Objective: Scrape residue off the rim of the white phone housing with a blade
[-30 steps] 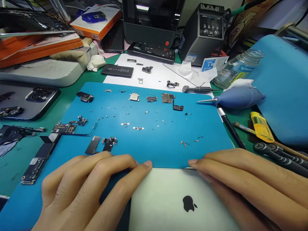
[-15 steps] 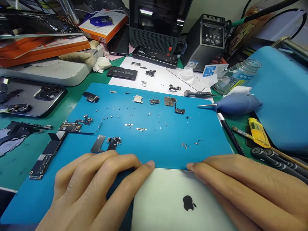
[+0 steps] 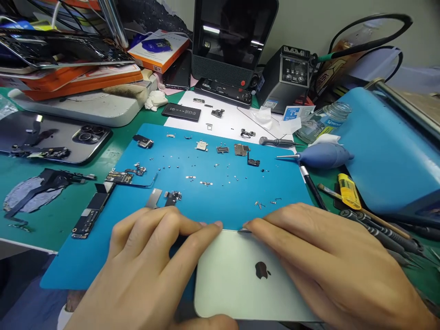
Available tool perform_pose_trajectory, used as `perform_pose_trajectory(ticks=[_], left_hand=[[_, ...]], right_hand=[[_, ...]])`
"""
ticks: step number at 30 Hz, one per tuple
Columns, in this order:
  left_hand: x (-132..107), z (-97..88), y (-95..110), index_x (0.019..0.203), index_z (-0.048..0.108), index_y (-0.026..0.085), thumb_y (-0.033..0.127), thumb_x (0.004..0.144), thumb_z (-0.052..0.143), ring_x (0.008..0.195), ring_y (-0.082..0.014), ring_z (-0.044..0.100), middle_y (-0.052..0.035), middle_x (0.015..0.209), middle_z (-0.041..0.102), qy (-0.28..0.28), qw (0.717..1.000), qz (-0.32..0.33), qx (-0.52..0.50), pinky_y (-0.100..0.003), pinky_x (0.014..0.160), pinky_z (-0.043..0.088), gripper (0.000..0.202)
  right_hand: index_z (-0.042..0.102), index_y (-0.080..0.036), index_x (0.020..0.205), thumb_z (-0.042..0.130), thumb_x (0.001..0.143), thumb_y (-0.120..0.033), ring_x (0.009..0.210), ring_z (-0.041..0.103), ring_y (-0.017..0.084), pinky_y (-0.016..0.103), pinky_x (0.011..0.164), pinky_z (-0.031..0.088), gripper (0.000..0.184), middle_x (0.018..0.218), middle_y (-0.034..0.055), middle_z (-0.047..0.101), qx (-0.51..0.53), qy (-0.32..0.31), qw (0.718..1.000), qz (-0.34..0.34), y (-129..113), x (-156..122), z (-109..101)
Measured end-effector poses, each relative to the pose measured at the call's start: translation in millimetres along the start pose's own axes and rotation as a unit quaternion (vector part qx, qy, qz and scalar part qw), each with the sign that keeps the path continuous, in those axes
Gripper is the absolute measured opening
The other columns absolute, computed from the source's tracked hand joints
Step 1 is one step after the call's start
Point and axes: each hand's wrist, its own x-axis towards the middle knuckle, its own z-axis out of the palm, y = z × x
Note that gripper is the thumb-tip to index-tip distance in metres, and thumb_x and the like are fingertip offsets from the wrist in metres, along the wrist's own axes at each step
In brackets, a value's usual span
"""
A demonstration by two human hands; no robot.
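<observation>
A pale silver-green device back [image 3: 230, 275] with a black apple logo lies at the bottom middle. Whether it is a phone or a small tablet I cannot tell. My left hand [image 3: 154, 261] is closed round its left side, a fingertip on the top edge and the thumb near the bottom edge. At the top edge, my right hand [image 3: 319, 256] has its fingers pinched together over a small thin metallic piece [image 3: 244, 230], mostly hidden. Beyond the hands, the blue mat [image 3: 206, 211] bears several tiny screws, a logic board [image 3: 91, 215] and a flex-cable part [image 3: 173, 198].
A blue air blower [image 3: 325, 156], a glass jar [image 3: 323, 121] and screwdrivers [image 3: 374, 229] stand or lie to the right. Left of the mat is a dark phone back [image 3: 51, 137]. A black battery [image 3: 181, 112] rests on white paper behind.
The view has shifted, showing more of the device's lower edge. My right fingertips have come nearer my left ones along the top edge.
</observation>
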Motion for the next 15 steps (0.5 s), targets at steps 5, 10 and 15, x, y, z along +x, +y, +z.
perform_pose_trajectory(ticks=[5, 10, 15], left_hand=[[2.9, -7.7, 2.2, 0.16, 0.053, 0.021, 0.083, 0.09, 0.076, 0.132, -0.0351, 0.047, -0.0098, 0.13, 0.068, -0.007, 1.0, 0.01, 0.011, -0.046, 0.122, 0.024, 0.097], [17.6, -19.6, 2.5, 0.179, 0.032, 0.026, 0.062, 0.092, 0.085, 0.145, -0.0342, 0.047, -0.0081, 0.157, 0.064, -0.013, 0.996, 0.082, 0.038, -0.046, 0.126, 0.021, 0.108], [19.1, -3.4, 2.5, 0.166, 0.05, 0.032, 0.066, 0.099, 0.076, 0.125, -0.0338, 0.067, -0.0045, 0.14, 0.077, 0.007, 0.995, 0.093, -0.025, -0.05, 0.119, 0.027, 0.08]], right_hand=[[0.078, -0.014, 0.116, 0.049, 0.114, -0.006, 0.079, 0.064, 0.018, 0.034, 0.069, 0.047, 0.031, 0.093, 0.0054, 0.074, -0.014, 0.006, 1.0, 0.006, -5.4, 5.0, -1.4], [0.078, -0.015, 0.112, 0.055, 0.112, -0.005, 0.078, 0.058, 0.018, 0.034, 0.07, 0.042, 0.025, 0.09, 0.0038, 0.07, -0.001, 0.02, 0.999, 0.027, -11.5, 1.9, -0.2], [0.079, -0.018, 0.106, 0.062, 0.111, -0.009, 0.083, 0.063, 0.017, 0.033, 0.075, 0.045, 0.021, 0.092, 0.0028, 0.072, -0.009, 0.012, 0.998, 0.068, -16.8, -3.4, 5.4]])
